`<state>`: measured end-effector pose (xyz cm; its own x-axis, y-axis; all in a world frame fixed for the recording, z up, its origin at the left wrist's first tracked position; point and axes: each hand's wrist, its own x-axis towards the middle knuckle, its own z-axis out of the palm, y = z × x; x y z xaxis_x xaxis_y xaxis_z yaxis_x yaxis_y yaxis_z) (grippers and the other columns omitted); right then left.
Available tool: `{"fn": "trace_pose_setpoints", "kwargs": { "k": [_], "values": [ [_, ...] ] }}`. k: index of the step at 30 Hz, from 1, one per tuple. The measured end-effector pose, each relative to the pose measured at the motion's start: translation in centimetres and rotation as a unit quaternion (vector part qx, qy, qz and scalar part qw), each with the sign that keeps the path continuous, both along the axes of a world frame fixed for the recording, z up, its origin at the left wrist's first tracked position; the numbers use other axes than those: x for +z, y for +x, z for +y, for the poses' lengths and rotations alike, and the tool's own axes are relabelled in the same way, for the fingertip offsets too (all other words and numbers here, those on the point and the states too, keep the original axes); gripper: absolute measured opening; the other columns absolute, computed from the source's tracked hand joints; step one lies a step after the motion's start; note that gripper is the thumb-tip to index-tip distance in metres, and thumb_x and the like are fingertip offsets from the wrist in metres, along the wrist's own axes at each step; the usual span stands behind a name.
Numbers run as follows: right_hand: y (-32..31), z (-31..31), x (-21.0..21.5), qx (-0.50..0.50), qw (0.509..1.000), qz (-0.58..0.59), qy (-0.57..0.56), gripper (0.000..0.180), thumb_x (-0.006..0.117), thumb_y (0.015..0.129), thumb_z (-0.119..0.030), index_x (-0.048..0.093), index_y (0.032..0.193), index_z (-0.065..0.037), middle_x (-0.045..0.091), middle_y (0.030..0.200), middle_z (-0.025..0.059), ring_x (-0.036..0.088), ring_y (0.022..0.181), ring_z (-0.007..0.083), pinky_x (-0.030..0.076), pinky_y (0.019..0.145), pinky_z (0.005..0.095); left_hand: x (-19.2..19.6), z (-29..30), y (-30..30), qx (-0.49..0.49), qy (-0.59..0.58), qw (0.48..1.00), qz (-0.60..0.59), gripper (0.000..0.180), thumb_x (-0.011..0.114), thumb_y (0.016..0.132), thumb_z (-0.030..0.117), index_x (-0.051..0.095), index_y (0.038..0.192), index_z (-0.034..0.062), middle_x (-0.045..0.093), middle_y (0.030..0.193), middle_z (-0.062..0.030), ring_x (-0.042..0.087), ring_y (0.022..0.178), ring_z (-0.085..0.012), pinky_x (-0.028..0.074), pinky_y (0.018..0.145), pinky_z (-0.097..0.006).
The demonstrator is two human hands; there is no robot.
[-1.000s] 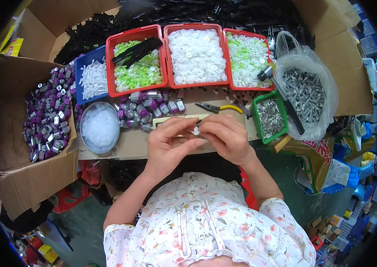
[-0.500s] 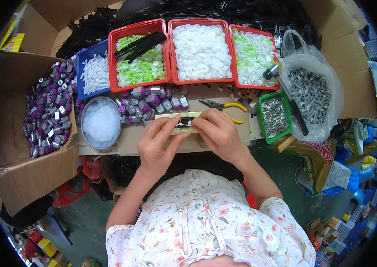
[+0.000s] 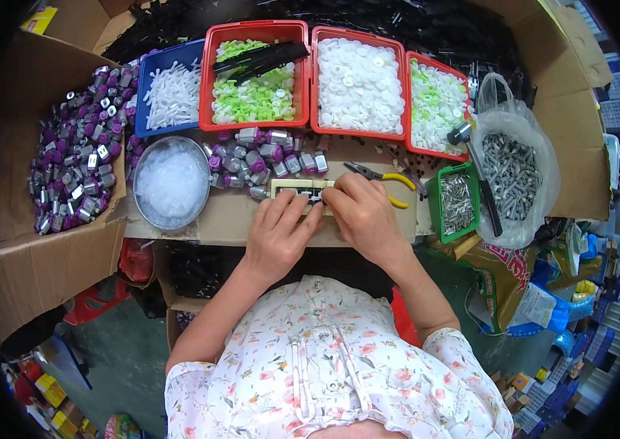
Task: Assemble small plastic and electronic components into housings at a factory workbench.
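A cream-coloured rectangular holder (image 3: pixel 278 186) lies on the cardboard work surface, with a black part and small white pieces (image 3: pixel 308 197) in its middle. Bent fingers of my left hand (image 3: pixel 278 235) press on the holder's near side, thumb close to the white pieces. My right hand (image 3: pixel 365 218) is closed in a pinch at the holder's right end; its fingers hide whatever they grip. Just beyond the holder lie several silver-and-purple motors (image 3: pixel 270 152). Pliers with yellow handles (image 3: pixel 368 173) rest beside my right hand.
A metal bowl of clear whitish material (image 3: pixel 204 194) and a motor-filled carton (image 3: pixel 47 256) stand left. Behind are a blue tray (image 3: pixel 142 110) and red trays (image 3: pixel 310 88) of small plastic parts. Right are a green screw basket (image 3: pixel 441 235), a hammer (image 3: pixel 488 194) and a parts bag (image 3: pixel 544 234).
My left hand has gone from a raised pinch over the holder to lower, at its near side, baring more of its top. My right hand stays at the right end. The view has shifted slightly.
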<state>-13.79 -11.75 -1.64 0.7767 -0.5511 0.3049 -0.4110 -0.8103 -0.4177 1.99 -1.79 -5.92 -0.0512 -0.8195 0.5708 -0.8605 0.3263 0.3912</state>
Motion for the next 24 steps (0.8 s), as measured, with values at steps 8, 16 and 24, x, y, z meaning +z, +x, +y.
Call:
{"fn": "trace_pose_setpoints", "kwargs": {
  "k": [8, 16, 24],
  "values": [
    [0.0, -0.7, 0.7, 0.009, 0.997, 0.027, 0.065, 0.016, 0.068, 0.080, -0.004, 0.065, 0.096, -0.004, 0.056, 0.087, 0.0078, 0.059, 0.079, 0.0274, 0.041, 0.069, 0.0381, -0.9, 0.2, 0.3, 0.016, -0.017, 0.995, -0.095, 0.032, 0.079, 0.076, 0.014, 0.071, 0.106, 0.0087, 0.062, 0.109, -0.0075, 0.057, 0.107, -0.0280, 0.043, 0.084, -0.040],
    [-0.4, -0.6, 0.0, 0.015, 0.999, -0.004, 0.049, 0.025, 0.069, 0.079, -0.007, 0.067, 0.104, -0.004, 0.058, 0.088, 0.0081, 0.060, 0.082, 0.0276, 0.043, 0.071, 0.0392, -0.9, -0.1, 0.3, 0.016, -0.021, 0.991, -0.128, 0.029, 0.078, 0.077, 0.014, 0.071, 0.105, 0.0095, 0.062, 0.111, -0.0056, 0.057, 0.106, -0.0267, 0.042, 0.082, -0.039],
    [-0.4, -0.6, -0.9, 0.042, 0.999, 0.005, 0.017, 0.027, 0.068, 0.075, -0.006, 0.066, 0.101, -0.002, 0.056, 0.087, 0.0065, 0.060, 0.085, 0.0248, 0.045, 0.071, 0.0376, -1.3, 0.2, 0.7, -0.008, -0.038, 0.989, -0.144, 0.031, 0.076, 0.077, 0.011, 0.071, 0.108, 0.0096, 0.062, 0.113, -0.0078, 0.058, 0.107, -0.0296, 0.043, 0.084, -0.042]
  ]
}}
